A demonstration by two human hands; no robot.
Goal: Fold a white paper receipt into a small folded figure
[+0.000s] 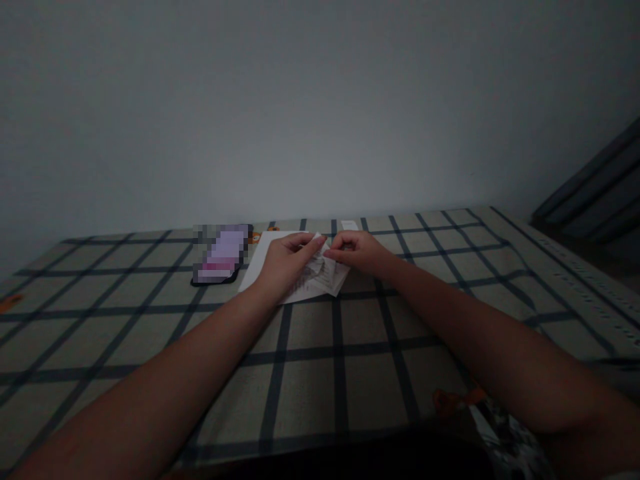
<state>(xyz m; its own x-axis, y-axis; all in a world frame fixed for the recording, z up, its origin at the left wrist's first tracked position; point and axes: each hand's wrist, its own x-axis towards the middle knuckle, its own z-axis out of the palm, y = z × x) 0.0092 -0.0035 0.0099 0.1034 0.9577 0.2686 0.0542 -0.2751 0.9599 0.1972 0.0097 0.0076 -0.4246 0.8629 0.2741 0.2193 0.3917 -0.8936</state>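
Note:
A folded piece of printed paper (327, 275) is held between my two hands, above a white sheet (257, 262) that lies flat on the cloth. My left hand (289, 259) grips the paper from the left, thumb against its upper edge. On the other side my right hand (359, 252) pinches the paper's upper right part between thumb and curled fingers. The paper is creased and comes to a point at the top. Its lower corner hangs over the sheet's right side. The dim light hides the finer folds and the print.
A phone (223, 253) with a lit, blurred screen lies left of the sheet. Behind my right hand is a small white piece (349, 225). The checked tablecloth (310, 360) reaches back to a plain wall (320, 113). A dark striped object (595, 177) stands at right.

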